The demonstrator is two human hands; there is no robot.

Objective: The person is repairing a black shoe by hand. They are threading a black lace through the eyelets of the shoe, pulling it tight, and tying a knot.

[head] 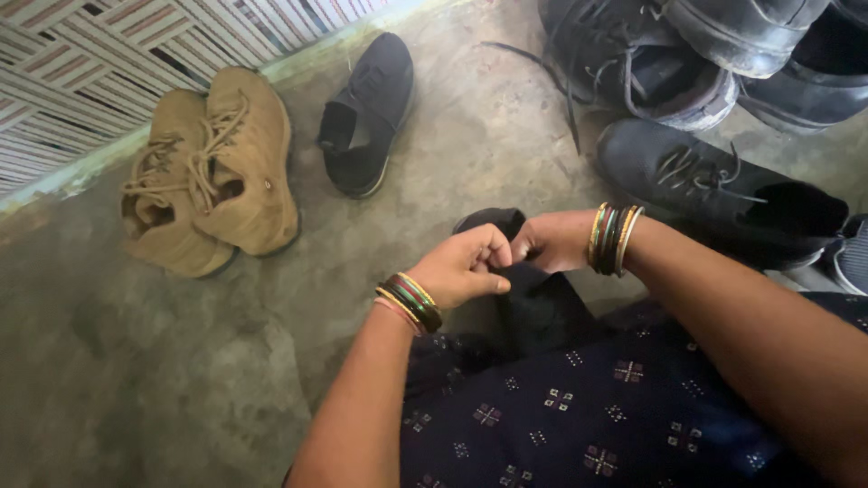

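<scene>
Tan lace-up boots [210, 167]: matt, suede-like nap, cord laces. Black slip-on shoe [368, 113]: matt knit cloth. Black lace-up shoe [723, 190]: dull leather-like upper, scuffed. Piled black shoes [723, 45]: smoother, slight sheen. Floor [136, 361]: rough, stained cement. Bangles [613, 238]: glossy. Garment [579, 398]: matt printed cloth. Black shoe [506, 226] under both hands: matt cloth

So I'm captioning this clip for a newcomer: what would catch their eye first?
Probably the two hands, left hand and right hand, both wearing stacked coloured bangles, gripping a black slip-on shoe at the centre. Next, the pair of tan suede lace-up boots lying at upper left on the concrete floor, and the pile of black leather shoes at upper right.
</scene>
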